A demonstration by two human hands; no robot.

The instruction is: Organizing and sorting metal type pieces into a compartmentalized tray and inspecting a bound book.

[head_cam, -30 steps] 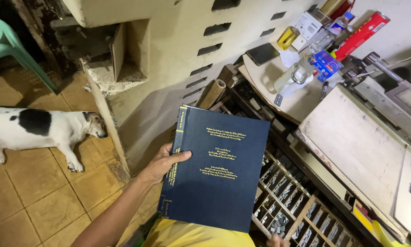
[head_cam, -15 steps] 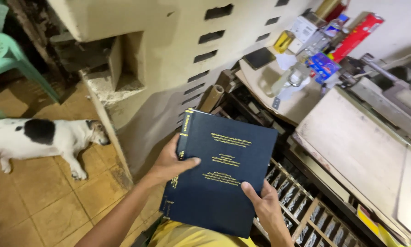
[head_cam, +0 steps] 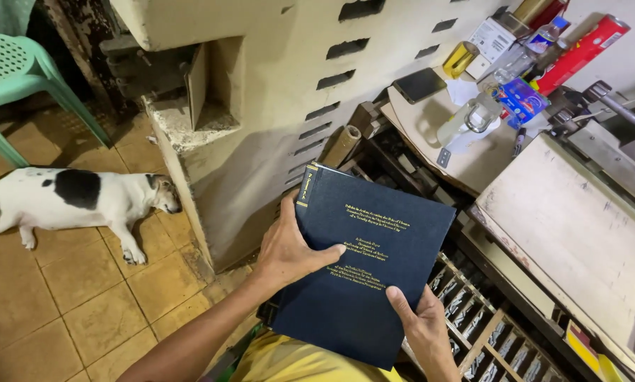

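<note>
hands (head_cam: 289, 251) on dark blue book (head_cam: 374, 262)

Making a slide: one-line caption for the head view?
Both hands, left and right, hold a dark blue book beside a workbench; a dog lies nearby.

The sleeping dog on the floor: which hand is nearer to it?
Left. The left hand grips the dark blue book on the side toward the dog; the right hand holds its far lower corner.
</note>
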